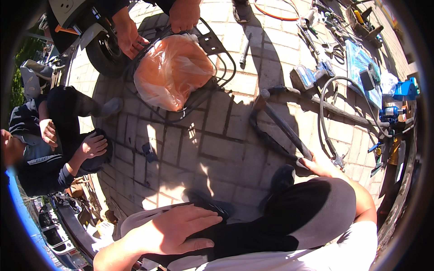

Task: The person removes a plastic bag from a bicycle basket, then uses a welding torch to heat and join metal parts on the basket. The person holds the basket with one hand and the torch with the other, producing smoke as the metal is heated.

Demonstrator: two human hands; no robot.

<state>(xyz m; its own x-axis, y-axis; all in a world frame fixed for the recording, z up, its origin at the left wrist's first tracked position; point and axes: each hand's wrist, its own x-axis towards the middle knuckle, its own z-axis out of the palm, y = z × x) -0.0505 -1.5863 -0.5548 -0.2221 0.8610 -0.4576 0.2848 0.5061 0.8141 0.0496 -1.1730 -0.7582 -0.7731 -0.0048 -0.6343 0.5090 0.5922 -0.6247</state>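
Observation:
My left hand (183, 230) lies flat over my dark-trousered thigh, fingers stretched out, holding nothing. Down beside my right knee, my right hand (320, 164) is closed round the lower end of a hammer (285, 127). Its grey handle slants up and left, and the brownish head is at the far end, over the paving. Along the hammer runs a bent black tube (260, 134), partly behind the handle. Farther off, another person's hands (184, 17) hold a black metal rack (214, 43) with an orange piece wrapped in clear plastic (174, 72).
A small wheel (106, 54) stands at the upper left. Another person sits at the left, a hand (94, 145) on the knee. Hoses (322, 108), blue plastic packets (361, 67), a blue tool (392, 113) and several hand tools lie at the right. A metal rod (246, 50) rests on the paving.

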